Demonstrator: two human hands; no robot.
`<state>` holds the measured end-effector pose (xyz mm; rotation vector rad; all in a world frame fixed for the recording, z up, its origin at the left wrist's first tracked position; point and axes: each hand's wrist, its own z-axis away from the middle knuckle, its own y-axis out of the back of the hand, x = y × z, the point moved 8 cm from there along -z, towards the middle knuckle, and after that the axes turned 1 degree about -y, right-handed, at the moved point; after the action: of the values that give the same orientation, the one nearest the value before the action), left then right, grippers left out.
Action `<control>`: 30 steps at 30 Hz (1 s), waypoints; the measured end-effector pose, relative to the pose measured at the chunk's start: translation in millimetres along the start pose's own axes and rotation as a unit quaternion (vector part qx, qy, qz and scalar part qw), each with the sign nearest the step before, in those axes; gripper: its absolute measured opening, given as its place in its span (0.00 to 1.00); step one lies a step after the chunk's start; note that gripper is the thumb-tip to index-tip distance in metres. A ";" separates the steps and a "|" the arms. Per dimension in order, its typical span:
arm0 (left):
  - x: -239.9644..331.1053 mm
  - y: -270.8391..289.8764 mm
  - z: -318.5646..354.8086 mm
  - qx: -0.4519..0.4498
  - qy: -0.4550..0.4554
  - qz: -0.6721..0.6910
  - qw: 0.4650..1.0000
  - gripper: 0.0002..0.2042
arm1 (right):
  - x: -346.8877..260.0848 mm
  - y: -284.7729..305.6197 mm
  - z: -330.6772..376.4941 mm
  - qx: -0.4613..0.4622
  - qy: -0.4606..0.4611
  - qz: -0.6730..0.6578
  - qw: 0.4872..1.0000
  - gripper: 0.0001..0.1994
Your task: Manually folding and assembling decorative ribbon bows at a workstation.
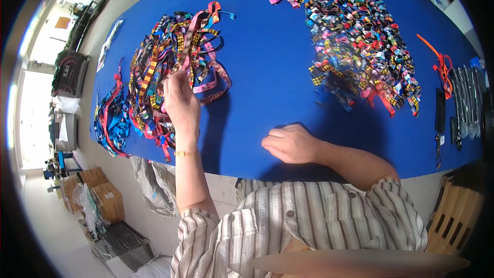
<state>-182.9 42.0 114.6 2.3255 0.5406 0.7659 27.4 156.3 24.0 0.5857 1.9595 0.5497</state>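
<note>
Ribbon (186, 46) pinched by left hand (180, 100), right hand (290, 143) seemingly empty

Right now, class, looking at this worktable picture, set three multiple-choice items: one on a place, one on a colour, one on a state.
1. Where does the left hand reach?
A. into the pile of long ribbons
B. into a cardboard box
C. onto the black tools at the table's right end

2. What colour is the table cover?
A. green
B. blue
C. white

3. How is the right hand?
A. raised, holding scissors
B. gripping a box
C. resting on the table, loosely curled, holding nothing visible

Answers:
1 A, its fingers pinch a strand of ribbon at the pile.
2 B, bare blue shows between the piles.
3 C, it lies on the cover with no ribbon in it.
</note>
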 end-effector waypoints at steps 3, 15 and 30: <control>50.1 1.5 26.6 -0.138 -0.009 0.075 0.988 0.07 | -2.5 2.9 0.7 0.024 -0.011 -0.026 0.999 0.06; 119.3 -3.7 93.0 -0.437 0.034 0.251 0.863 0.17 | -16.9 30.9 -1.7 0.115 -0.044 -0.227 0.966 0.20; 123.9 7.8 91.1 -0.405 0.220 0.488 0.741 0.18 | -31.1 43.8 -11.4 -0.103 -0.133 -0.381 0.909 0.13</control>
<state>-30.7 64.3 109.4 1.4242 -0.8285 1.6281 37.0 170.1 76.3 -0.2449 1.6650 0.1581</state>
